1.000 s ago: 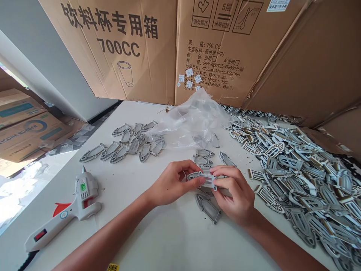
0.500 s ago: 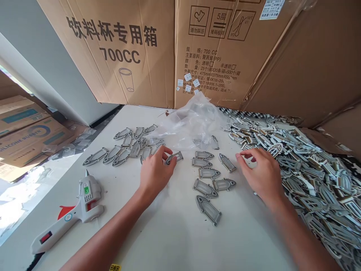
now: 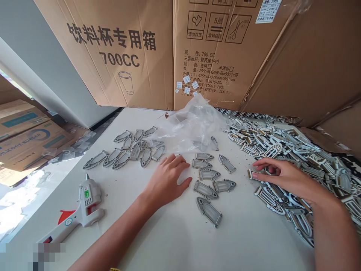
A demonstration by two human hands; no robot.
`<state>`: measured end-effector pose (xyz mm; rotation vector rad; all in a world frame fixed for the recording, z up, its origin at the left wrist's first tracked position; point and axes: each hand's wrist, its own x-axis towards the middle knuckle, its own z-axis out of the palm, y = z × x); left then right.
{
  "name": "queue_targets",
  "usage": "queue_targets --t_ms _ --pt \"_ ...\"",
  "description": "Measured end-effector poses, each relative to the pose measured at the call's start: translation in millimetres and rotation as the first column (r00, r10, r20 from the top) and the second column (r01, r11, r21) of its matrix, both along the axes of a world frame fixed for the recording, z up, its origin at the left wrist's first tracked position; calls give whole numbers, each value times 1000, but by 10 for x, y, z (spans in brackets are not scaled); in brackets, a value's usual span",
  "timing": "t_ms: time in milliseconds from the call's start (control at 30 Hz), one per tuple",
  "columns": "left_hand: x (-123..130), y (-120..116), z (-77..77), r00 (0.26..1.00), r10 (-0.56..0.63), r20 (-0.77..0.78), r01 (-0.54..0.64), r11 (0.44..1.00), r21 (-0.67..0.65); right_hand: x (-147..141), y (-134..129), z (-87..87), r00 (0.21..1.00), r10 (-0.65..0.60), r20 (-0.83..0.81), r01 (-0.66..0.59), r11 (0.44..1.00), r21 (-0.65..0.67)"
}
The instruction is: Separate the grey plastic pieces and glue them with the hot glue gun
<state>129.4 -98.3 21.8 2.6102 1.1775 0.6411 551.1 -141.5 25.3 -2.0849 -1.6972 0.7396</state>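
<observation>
Left hand [image 3: 167, 177] lies open and empty on the table [image 3: 175, 241], just beside a loose group of arched grey pieces [image 3: 205, 190]. Right hand [image 3: 284, 172] has its fingers on a tan-edged piece [image 3: 251, 174] at the near side of the big pile [image 3: 304, 180], can't tell if it's actually gripping. They look light and a bit springy, so I'd pinch them by the rim, and the carton [image 3: 113, 49] ahead of the hands reads "700CC".

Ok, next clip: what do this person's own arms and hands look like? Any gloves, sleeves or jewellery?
The left hand and the right hand are bare, with no gloves. The left forearm and right forearm are bare too, with no sleeve in view. No ring, watch or bracelet shows on either.
</observation>
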Motion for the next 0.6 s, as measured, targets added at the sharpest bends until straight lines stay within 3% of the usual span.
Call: queue_targets --t_ms 133,333,467,600 --pt "1 10 9 999 -34 -43 33 999 -28 1 -4 -36 998 56 37 -55 998 -24" --pt "1 17 -23 999 -32 2 32 998 -59 -62 35 -101 980 75 184 -94 991 96" --pt "14 2 -52 1000 -28 6 28 999 -38 -77 70 -83 982 -64 175 28 979 200" --pt "26 6 -62 1000 -17 -23 18 999 48 -188 86 -3 969 -190 159 123 926 356"
